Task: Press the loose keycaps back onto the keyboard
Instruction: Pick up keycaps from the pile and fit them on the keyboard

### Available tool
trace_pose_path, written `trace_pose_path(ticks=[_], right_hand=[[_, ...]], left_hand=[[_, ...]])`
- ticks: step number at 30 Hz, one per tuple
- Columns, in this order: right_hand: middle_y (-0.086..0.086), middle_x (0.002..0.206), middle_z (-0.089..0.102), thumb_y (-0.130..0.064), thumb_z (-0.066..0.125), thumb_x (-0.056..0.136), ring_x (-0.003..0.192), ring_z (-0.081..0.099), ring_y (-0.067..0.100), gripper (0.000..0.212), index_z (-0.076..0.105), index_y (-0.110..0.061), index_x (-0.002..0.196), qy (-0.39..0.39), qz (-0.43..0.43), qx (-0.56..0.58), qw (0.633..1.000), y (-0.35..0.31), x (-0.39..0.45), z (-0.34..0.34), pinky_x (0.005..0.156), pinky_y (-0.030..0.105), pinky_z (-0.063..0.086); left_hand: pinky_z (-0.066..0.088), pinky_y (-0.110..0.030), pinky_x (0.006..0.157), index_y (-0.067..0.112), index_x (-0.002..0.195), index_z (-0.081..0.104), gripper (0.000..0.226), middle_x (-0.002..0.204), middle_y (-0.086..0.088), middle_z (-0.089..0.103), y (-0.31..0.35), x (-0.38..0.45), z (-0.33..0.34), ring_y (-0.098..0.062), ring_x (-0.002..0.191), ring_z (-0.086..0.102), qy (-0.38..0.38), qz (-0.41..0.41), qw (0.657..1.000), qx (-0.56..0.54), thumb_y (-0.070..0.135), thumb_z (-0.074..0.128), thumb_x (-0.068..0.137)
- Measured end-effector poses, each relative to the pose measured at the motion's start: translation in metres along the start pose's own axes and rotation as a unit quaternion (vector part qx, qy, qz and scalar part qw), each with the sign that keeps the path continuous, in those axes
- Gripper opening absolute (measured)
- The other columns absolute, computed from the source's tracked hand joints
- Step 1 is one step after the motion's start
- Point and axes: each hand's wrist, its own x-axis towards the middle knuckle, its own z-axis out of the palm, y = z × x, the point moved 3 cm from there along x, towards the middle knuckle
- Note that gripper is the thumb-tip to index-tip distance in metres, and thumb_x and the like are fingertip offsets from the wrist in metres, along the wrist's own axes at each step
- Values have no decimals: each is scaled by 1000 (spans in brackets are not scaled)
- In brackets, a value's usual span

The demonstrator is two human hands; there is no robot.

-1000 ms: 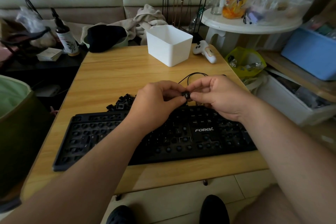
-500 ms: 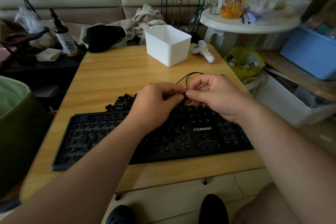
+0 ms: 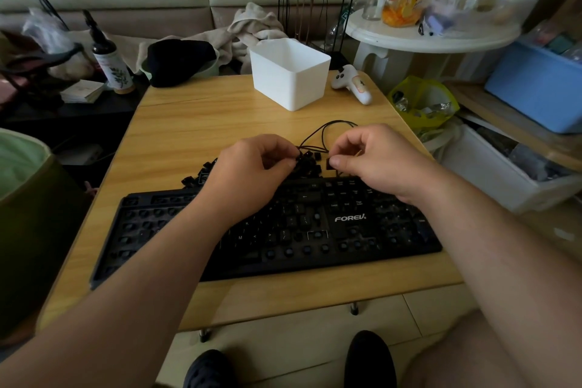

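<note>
A black keyboard [image 3: 349,220] lies on the wooden table [image 3: 201,126], with many bare switch stems, mostly on its left half. A pile of loose black keycaps [image 3: 310,164] sits just behind its top edge. My right hand [image 3: 374,161] pinches one black keycap [image 3: 330,163] between thumb and forefinger above the pile. My left hand [image 3: 252,170] hovers over the pile with fingers curled, its fingertips among the keycaps; whether it holds one is hidden.
The keyboard's black cable [image 3: 327,132] loops behind the hands. A white bin [image 3: 289,75] and a white controller [image 3: 352,85] stand at the table's far edge. A green bin [image 3: 28,198] is at left, storage boxes [image 3: 504,167] at right.
The hands were together on one keycap; they have drawn apart. The right hand keeps the keycap, and the left has dropped to the pile.
</note>
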Motion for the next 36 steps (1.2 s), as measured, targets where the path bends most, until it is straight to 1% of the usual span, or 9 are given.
trace_pose_path(ticks=[3,5,9,14,18,23,27,31,36], right_hand=[[-10,80,75,-23,80,89,80,68,6,8,78,-28,83,-19,13,-19,1000,4,-7,-9,77,29,54],[-10,82,76,-23,82,88,82,70,5,7,78,-27,84,-32,19,-43,998,8,-14,-17,80,29,56],[-6,88,77,-20,80,88,89,71,9,6,78,-25,90,-31,64,-64,995,25,-33,-44,85,32,56],[-3,90,78,-15,78,90,94,71,12,9,78,-24,92,-34,109,-70,991,49,-56,-62,78,26,51],[-7,91,78,-18,80,89,97,69,10,8,80,-26,89,-55,126,-72,988,54,-62,-66,86,32,51],[-14,87,77,-18,83,86,99,67,8,11,83,-29,81,-94,140,-71,983,59,-68,-57,92,36,49],[-17,82,75,-21,82,87,93,66,7,16,81,-34,78,-85,125,-88,985,63,-69,-56,83,33,49],[-18,80,75,-21,81,89,85,67,5,13,81,-31,81,-89,108,-105,985,63,-69,-54,78,30,49],[-5,82,73,-23,79,91,81,66,14,11,80,-32,84,-81,94,-111,986,63,-71,-56,73,31,51]], left_hand=[[38,3,66,41,102,74,14,83,29,65,2,-9,0,20,84,57,-21,19,998,52,28,71,96],[39,0,67,40,105,75,15,82,31,62,4,-15,2,19,82,56,-36,39,994,94,29,71,96],[52,-30,89,42,108,74,15,93,27,66,9,-22,12,0,90,58,-53,68,989,121,34,69,97],[48,-48,103,39,109,75,15,99,20,72,28,-31,36,-9,106,58,-60,122,983,125,34,68,96],[46,-46,102,40,113,75,19,108,19,72,43,-38,59,-11,111,56,-70,160,974,148,35,65,98],[41,-41,93,48,130,66,35,109,11,60,58,-50,88,-19,111,49,-104,209,951,204,56,57,97],[39,-40,84,49,132,64,48,98,8,50,65,-59,102,-20,99,46,-93,256,931,242,68,45,92],[39,-40,80,45,130,67,51,96,6,49,67,-64,114,-21,94,46,-84,290,914,270,68,48,89],[38,-40,78,43,127,69,50,94,5,49,66,-66,118,-21,91,46,-70,305,906,286,67,52,87]])
